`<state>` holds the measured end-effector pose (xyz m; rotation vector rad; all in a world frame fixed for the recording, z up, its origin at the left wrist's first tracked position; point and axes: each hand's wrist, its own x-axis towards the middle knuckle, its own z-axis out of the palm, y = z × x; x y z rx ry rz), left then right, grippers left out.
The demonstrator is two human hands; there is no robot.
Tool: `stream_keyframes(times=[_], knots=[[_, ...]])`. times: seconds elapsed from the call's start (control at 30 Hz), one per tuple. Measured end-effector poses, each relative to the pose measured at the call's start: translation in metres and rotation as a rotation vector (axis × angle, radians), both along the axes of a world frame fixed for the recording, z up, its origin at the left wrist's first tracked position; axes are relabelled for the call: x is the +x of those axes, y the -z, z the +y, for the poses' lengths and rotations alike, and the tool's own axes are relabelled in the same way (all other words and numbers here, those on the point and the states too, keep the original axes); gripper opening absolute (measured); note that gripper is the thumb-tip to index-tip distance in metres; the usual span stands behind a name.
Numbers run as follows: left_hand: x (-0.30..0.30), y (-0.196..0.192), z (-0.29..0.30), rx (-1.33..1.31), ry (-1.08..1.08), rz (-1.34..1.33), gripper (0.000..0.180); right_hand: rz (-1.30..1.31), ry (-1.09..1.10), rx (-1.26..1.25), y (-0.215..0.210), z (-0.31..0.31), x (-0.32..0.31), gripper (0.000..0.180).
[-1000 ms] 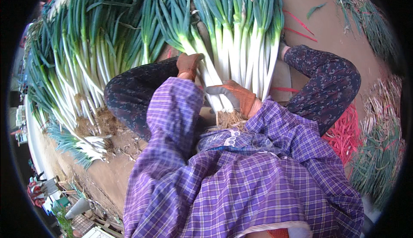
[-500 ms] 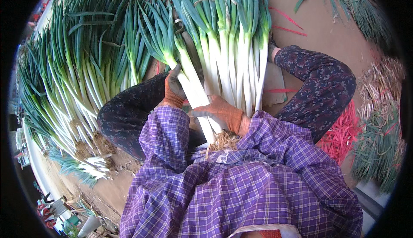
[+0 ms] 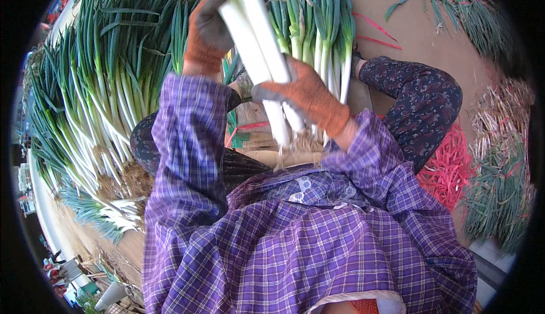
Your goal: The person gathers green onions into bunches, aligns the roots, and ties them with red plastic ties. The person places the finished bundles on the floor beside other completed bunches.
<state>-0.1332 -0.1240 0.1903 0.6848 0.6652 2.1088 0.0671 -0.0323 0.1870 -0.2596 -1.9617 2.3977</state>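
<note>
Both of my hands wear orange gloves with grey palms. My left hand (image 3: 209, 30) wraps round the upper white part of a few thick green onions (image 3: 250, 47), whose tops run out of the picture. Lower down, my right hand (image 3: 306, 92) closes round the same white stalks, just above their roots. They are held slanted in front of my body, roots downward and blurred by motion. Behind and to the right of them, a row of green onions (image 3: 318, 19) lies between my legs, partly hidden by my hands and the held stalks.
To the left lies a large heap of green onions (image 3: 108, 87), roots toward me. A pile of red ties (image 3: 448, 175) sits beside my right leg. Tied bundles of thinner green plants (image 3: 499, 195) lie at the far right, with more plants (image 3: 471, 16) at the upper right.
Both hands have lifted the held green onions up and away from my body, so the roots have left my lap. My left hand has moved farther up and leftward.
</note>
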Motion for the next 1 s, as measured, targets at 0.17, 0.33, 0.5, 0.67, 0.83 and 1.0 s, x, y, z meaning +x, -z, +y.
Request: stream_keyframes(times=[0.17, 0.33, 0.5, 0.67, 0.83, 1.0], knots=[[0.029, 0.069, 0.029, -0.643, -0.382, 0.157, 0.066, -0.225, 0.115, 0.001, 0.091, 0.021, 0.005, 0.045], [0.061, 0.245, 0.056, -0.987, -0.306, 0.347, 0.072, -0.620, -0.004, 0.526, 0.214, 0.040, 0.033, 0.067], [0.058, 0.204, 0.031, -1.051, -0.144, 0.229, 0.080, -0.667, -0.110, 0.667, 0.179, 0.028, 0.024, 0.057], [0.054, 0.178, 0.025, -1.066, -0.037, 0.132, 0.093, -0.684, -0.179, 0.563, 0.185, 0.045, 0.033, 0.051], [0.057, 0.192, 0.025, -1.145, -0.112, 0.198, 0.086, -0.666, -0.417, 0.774, 0.178, 0.047, 0.032, 0.034], [0.075, 0.182, 0.032, -1.233, -0.254, 0.478, 0.074, -0.529, -0.034, 1.081, 0.105, 0.062, 0.015, 0.041]])
